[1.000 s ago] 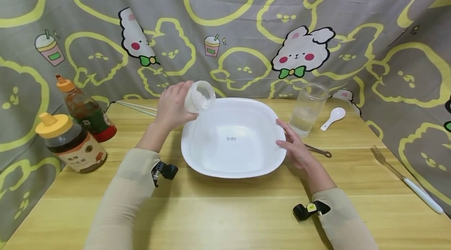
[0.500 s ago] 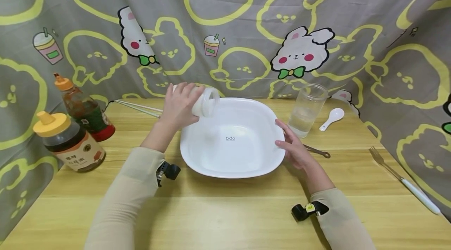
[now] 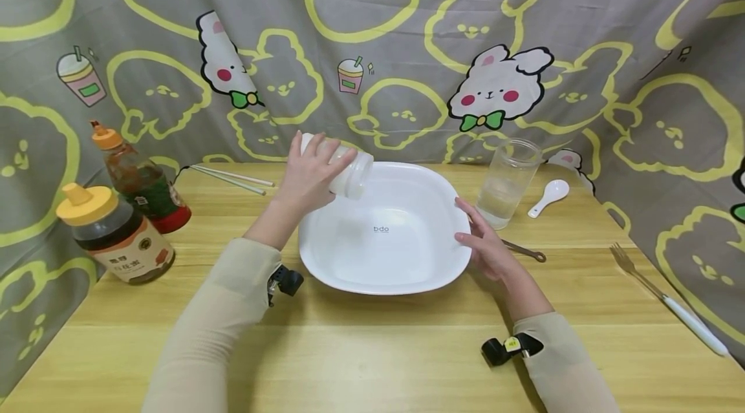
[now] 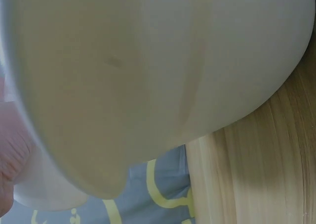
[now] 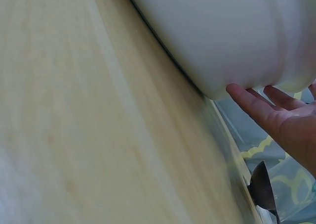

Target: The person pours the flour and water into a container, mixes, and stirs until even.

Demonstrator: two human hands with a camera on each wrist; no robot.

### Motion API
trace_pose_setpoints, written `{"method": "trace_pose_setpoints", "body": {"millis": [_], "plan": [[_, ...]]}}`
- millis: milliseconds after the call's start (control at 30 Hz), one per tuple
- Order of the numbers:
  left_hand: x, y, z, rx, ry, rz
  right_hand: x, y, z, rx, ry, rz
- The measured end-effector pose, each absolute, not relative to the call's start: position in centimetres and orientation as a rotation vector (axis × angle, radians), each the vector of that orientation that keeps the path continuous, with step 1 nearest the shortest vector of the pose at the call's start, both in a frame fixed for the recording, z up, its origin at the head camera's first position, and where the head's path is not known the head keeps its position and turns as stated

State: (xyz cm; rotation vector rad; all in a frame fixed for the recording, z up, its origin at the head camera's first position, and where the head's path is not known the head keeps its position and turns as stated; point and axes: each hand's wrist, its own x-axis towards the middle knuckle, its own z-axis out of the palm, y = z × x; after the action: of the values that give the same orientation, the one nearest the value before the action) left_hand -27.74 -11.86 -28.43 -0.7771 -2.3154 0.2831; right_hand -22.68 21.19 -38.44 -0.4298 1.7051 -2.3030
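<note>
Wooden table (image 3: 372,348) with a pale yellow grain, backed by a grey curtain (image 3: 582,6) printed with yellow outlines and white rabbits. Near the table's middle stands a large white, square-rounded ceramic bowl (image 3: 401,258), marked with small grey letters inside. The left hand (image 3: 305,180) grips a small white translucent plastic jar (image 3: 349,174), fingers curled round its body; the jar is tipped on its side with its mouth pointing right and down, above the bowl's rear left rim. In the left wrist view the bowl's outer wall (image 4: 163,70) fills most of the picture and the hand is barely visible at the left edge. The right hand (image 3: 485,242) lies flat and relaxed against the bowl's right rim, fingers straight and held together; the right wrist view shows its fingertips (image 5: 247,98) touching the underside of the bowl's wall (image 5: 222,31).

At the left edge stand a brown honey bottle with a yellow cap (image 3: 113,235) and, behind it, a dark sauce bottle with an orange nozzle (image 3: 140,180). A clear glass tumbler (image 3: 506,183) stands just right of the bowl, with a white ceramic spoon (image 3: 550,196) beyond it. A fork with a white handle (image 3: 669,300) lies well apart at the right. Pale chopsticks (image 3: 229,179) lie behind the left hand. A small dark metal spoon (image 3: 524,249) lies just right of the right hand.
</note>
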Motion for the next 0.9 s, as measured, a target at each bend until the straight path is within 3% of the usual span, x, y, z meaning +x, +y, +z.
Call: {"method": "trace_pose_setpoints", "body": {"millis": [900], "plan": [[-27.69,-11.02,-28.14,-0.861,-2.235,0.368,-22.84,21.23,-38.6,-0.416,1.685,-2.303]]}}
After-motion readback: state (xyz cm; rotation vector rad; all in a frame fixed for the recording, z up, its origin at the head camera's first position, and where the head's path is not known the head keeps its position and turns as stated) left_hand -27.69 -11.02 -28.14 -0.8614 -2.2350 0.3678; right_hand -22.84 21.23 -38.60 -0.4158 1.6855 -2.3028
